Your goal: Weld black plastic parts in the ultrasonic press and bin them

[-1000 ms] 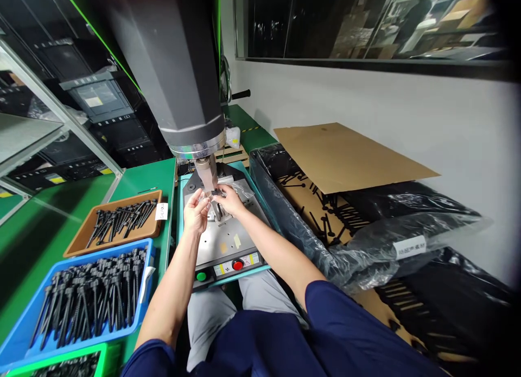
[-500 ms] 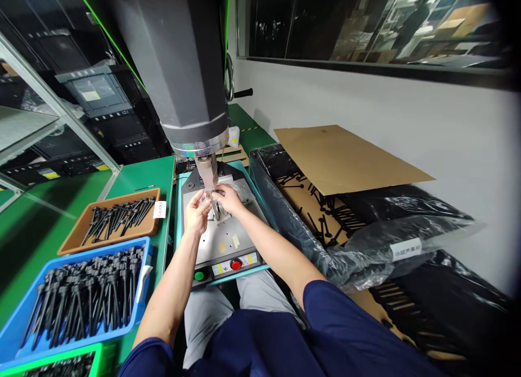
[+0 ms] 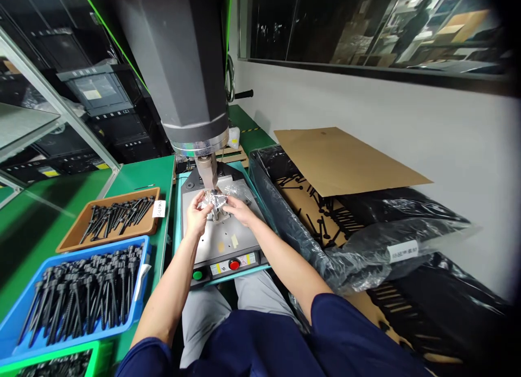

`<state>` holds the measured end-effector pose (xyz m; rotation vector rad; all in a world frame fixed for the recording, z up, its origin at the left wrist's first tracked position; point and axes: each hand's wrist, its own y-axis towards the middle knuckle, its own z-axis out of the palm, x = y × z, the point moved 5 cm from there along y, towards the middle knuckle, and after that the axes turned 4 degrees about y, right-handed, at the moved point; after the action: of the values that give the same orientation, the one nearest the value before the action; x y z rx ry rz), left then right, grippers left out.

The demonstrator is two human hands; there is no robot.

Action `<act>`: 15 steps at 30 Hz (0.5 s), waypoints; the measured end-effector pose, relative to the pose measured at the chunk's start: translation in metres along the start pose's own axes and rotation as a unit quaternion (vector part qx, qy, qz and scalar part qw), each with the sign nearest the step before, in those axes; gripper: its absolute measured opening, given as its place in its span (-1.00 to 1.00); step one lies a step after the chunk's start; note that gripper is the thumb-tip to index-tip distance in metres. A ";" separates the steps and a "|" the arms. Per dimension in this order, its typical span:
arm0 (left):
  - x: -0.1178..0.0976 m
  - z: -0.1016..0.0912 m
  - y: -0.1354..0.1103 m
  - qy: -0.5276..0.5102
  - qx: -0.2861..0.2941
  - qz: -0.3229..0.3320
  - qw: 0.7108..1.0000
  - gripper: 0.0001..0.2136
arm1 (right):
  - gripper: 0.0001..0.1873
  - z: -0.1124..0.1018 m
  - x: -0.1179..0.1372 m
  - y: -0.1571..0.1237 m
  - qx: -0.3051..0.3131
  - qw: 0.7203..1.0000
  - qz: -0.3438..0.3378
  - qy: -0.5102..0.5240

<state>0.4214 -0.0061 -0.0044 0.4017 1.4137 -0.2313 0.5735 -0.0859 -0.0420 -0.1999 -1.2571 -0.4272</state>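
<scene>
Between my two hands a small piece of clear plastic film [image 3: 217, 198] is stretched out under the metal horn [image 3: 208, 171] of the machine [image 3: 191, 83]. My left hand [image 3: 197, 213] grips its left side with bent fingers. On the right side, my right hand [image 3: 239, 208] pinches the film's edge. The film lies over the small metal fixture [image 3: 217, 215] on the machine's base plate [image 3: 209, 241] and partly hides it. Something dark shows through the film below the horn, too small to name. Another crumpled clear film [image 3: 241, 190] lies behind my right hand.
Left on the green bench stand a brown tray [image 3: 65, 240] and a blue bin [image 3: 36, 271] of black rod-shaped parts, and a green bin [image 3: 93, 360]. A plastic-lined box [image 3: 280, 219] with black parts and a cardboard sheet [image 3: 350, 159] is right. Green and red buttons [image 3: 234, 264] face me.
My hands have moved apart, the right one going rightward. The clear film between them is now spread wider and easier to see.
</scene>
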 end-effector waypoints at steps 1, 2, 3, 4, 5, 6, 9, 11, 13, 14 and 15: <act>0.000 0.000 -0.001 0.001 0.002 0.002 1.000 -0.31 | -0.47 0.000 -0.004 -0.004 0.006 1.000 0.008 0.007; 0.000 0.000 -0.002 0.000 0.004 0.003 1.000 -0.30 | -0.45 -0.001 -0.009 -0.009 0.006 1.000 0.019 0.009; -0.001 0.000 -0.003 0.000 0.006 0.003 1.000 -0.28 | -0.43 -0.002 -0.014 -0.013 -0.003 0.999 0.033 0.007; -0.002 0.000 -0.004 -0.001 0.007 0.003 1.000 -0.27 | -0.42 -0.004 -0.020 -0.017 -0.017 0.999 0.047 0.000; -0.003 0.000 -0.005 0.000 0.011 0.003 1.000 -0.26 | -0.42 -0.006 -0.024 -0.022 -0.030 0.998 0.057 -0.011; -0.004 0.000 -0.006 0.002 0.015 0.001 1.000 -0.24 | -0.43 -0.009 -0.028 -0.026 -0.038 0.997 0.061 -0.026; -0.009 -0.008 -0.016 0.018 0.017 -0.011 1.000 -0.17 | -0.49 -0.017 -0.027 -0.040 -0.059 0.993 0.036 -0.093; -0.011 -0.021 -0.029 0.042 0.008 -0.023 0.999 -0.15 | -0.52 -0.026 -0.019 -0.054 -0.070 0.986 0.006 -0.150; -0.009 -0.042 -0.049 0.075 -0.019 -0.030 0.997 -0.17 | -0.53 -0.041 -0.010 -0.075 -0.090 0.973 -0.030 -0.210; -0.006 -0.055 -0.060 0.092 -0.042 -0.031 0.994 -0.19 | -0.54 -0.050 -0.005 -0.087 -0.107 0.962 -0.054 -0.247; -0.001 -0.071 -0.073 0.111 -0.075 -0.028 0.991 -0.23 | -0.54 -0.060 -0.002 -0.100 -0.127 0.946 -0.079 -0.289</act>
<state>0.3284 -0.0444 -0.0207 0.2692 1.6513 -0.1269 0.5840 -0.1990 -0.0708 -0.4713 -1.8005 -0.7030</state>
